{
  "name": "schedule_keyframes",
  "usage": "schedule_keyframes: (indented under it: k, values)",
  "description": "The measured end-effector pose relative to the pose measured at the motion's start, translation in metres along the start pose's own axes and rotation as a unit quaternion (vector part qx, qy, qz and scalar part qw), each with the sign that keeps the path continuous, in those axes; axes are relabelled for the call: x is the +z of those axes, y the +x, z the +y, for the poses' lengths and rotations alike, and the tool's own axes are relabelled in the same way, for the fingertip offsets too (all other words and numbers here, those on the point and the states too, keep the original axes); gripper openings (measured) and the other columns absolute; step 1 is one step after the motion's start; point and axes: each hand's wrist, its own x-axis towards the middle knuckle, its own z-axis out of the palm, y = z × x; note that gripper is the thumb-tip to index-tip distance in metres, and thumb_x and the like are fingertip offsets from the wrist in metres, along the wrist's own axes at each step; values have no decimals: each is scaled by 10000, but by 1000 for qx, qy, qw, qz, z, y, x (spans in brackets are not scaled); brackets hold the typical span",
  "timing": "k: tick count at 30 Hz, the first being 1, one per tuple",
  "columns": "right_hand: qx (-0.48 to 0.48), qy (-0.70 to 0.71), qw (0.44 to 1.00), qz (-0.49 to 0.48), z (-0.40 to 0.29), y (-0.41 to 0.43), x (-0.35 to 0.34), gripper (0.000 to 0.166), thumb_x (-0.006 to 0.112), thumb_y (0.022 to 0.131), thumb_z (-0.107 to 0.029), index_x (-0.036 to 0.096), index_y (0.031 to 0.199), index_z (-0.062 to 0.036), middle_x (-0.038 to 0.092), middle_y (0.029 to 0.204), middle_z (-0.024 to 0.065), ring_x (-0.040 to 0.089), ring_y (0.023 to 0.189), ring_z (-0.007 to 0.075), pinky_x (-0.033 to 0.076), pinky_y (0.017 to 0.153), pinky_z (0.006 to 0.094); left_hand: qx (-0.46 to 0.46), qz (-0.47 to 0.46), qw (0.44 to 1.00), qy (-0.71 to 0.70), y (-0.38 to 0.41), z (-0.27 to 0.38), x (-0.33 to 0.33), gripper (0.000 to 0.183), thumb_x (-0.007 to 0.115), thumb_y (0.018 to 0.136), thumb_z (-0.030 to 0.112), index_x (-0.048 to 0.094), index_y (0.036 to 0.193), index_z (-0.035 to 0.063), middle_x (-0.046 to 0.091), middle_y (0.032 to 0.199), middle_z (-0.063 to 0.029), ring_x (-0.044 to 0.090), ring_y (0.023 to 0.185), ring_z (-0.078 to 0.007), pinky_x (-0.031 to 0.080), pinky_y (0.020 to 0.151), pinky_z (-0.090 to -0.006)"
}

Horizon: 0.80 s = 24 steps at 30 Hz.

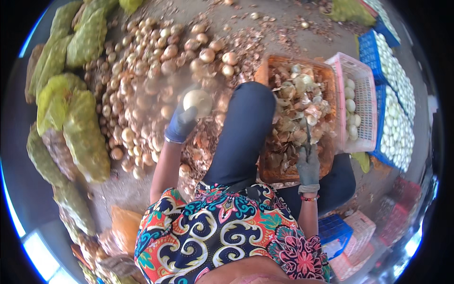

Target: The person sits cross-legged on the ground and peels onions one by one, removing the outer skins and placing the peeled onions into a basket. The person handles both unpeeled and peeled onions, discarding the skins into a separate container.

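Observation:
In my gloved left hand (183, 122) is a pale onion (198, 103), held above a heap of unpeeled onions (138, 76) on the floor. My right hand (308, 165), in a grey glove, grips a knife (308, 130) whose dark blade points away from me. That hand is over the near part of an orange plastic crate (263, 72). Papery onion skins (291, 94) fill much of the crate, with a few onions among them. Right of it, a pink plastic basket (367, 106) holds several peeled onions (350, 105).
Yellow-green mesh sacks (85, 135) line the left side. Blue crates (380, 117) heaped with peeled onions stand far right. Behind me on the right are a blue basket (334, 230) and pink baskets (360, 227). An orange plastic bag (125, 227) lies back left. Loose skins litter the floor.

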Motion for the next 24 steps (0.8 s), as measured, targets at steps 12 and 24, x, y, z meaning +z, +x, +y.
schedule_keyframes:
  k: [12, 24]
  values:
    - [-227, 80, 970, -31, -96, -27, -2, 300, 658, 889, -103, 620, 1175, -20, 695, 988, 188, 681, 807, 374, 549, 670, 432, 42, -137, 969, 204, 27, -18, 154, 1102, 871, 638, 598, 394, 1405, -34, 594, 1240, -141, 604, 1122, -219, 499, 964, -354]
    - [-172, -21, 984, 32, -80, -50, 9, 256, 623, 911, -183, 589, 1127, -50, 655, 861, 147, 659, 714, 348, 529, 599, 456, 145, -137, 899, 389, 19, -39, 163, 761, 832, 722, 327, 493, 1309, -20, 592, 1204, -150, 612, 1076, -231, 514, 925, -360]
